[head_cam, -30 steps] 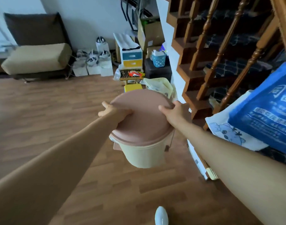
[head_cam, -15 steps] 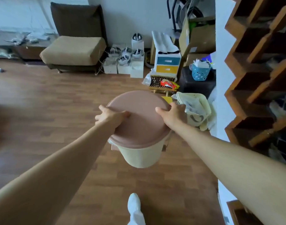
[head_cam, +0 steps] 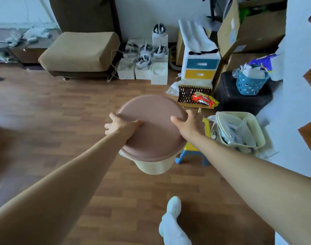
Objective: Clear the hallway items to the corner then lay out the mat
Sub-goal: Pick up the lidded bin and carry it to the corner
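- Wood floor point(head_cam: 71, 121) is blurred at left; a stool point(head_cam: 191, 148) is half hidden by the cream bin point(head_cam: 154, 165) held above it.
- Its lid point(head_cam: 151, 135) is gripped at the rim by left hand point(head_cam: 123, 127) and right hand point(head_cam: 188, 126); curled fingertips are hidden beneath.

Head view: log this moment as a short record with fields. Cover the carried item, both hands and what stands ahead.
Carried item: cream plastic bucket closed by a round pink-brown lid, apparently clear of the wooden floor
Left hand: grips the lid's left rim, thumb on top
Right hand: grips the lid's right rim, thumb on top
Just beyond: small yellow-topped stool with blue legs, partly hidden
Right of it: cream rectangular bin stuffed with plastic bags
Farther: blue perforated basket
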